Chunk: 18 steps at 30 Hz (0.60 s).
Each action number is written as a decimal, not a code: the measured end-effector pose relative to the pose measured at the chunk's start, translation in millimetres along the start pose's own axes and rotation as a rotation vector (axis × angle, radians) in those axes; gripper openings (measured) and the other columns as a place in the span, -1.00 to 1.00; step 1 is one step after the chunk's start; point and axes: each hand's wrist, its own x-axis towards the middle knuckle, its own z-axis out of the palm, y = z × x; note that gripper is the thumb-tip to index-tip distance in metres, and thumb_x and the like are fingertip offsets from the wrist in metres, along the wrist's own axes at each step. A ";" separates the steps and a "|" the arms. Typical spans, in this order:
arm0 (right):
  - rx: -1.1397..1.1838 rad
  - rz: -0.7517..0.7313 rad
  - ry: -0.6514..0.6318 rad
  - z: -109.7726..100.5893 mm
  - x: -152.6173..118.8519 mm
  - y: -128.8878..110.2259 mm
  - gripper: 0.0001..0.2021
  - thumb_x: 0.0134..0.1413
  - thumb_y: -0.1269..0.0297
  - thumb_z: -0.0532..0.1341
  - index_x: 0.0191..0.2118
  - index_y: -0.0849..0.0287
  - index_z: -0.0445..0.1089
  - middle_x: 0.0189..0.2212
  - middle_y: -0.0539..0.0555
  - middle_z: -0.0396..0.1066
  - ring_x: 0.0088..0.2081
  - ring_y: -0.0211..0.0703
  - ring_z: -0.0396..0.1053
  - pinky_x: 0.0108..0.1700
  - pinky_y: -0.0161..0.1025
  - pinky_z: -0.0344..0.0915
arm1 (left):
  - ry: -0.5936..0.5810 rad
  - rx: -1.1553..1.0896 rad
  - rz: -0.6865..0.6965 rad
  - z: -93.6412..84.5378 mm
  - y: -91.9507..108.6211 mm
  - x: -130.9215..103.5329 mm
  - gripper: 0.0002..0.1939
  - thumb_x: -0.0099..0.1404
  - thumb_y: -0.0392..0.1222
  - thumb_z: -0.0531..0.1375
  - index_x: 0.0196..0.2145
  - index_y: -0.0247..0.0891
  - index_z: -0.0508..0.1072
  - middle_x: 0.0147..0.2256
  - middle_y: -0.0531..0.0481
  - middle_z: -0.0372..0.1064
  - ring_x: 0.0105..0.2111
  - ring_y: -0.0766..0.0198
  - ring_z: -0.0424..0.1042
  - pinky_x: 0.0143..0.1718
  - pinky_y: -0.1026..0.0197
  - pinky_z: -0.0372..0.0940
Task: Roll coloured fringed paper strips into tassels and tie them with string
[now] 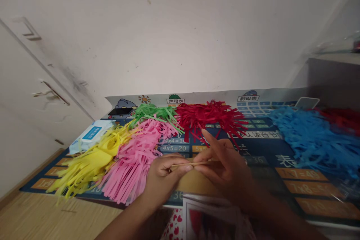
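Both hands meet at the front middle of the table. My left hand (164, 174) pinches the left part of a thin tan stick-like strip (181, 164) between thumb and fingers. Close beside it, my right hand (229, 163) grips the same strip, its index finger raised. A tan sheet (192, 183) hangs just below; whether it joins the strip I cannot tell. Pink fringed paper (133, 161) lies next to my left hand, and red fringed paper (208, 118) is spread behind both hands.
Yellow fringed paper (92, 157), green fringe (153, 112) and a wipes pack (91, 135) lie left, with a black phone (120, 111) behind. Blue fringe (312, 135) and more red fringe (343, 120) lie right. A printed chart mat (264, 172) covers the table against a white wall.
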 end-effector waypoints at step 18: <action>0.017 -0.089 0.008 1.8 -1.1 -4.0 -0.37 0.16 0.48 0.13 0.30 -0.01 -0.04 -0.41 -0.14 0.52 -0.40 -0.24 0.42 -0.14 -0.16 0.09 | -0.060 0.185 0.372 -6.7 4.7 -1.4 -0.94 0.21 -0.24 0.30 -0.34 -0.18 0.61 -0.42 -0.01 0.57 -0.39 0.24 0.53 -0.14 0.16 0.39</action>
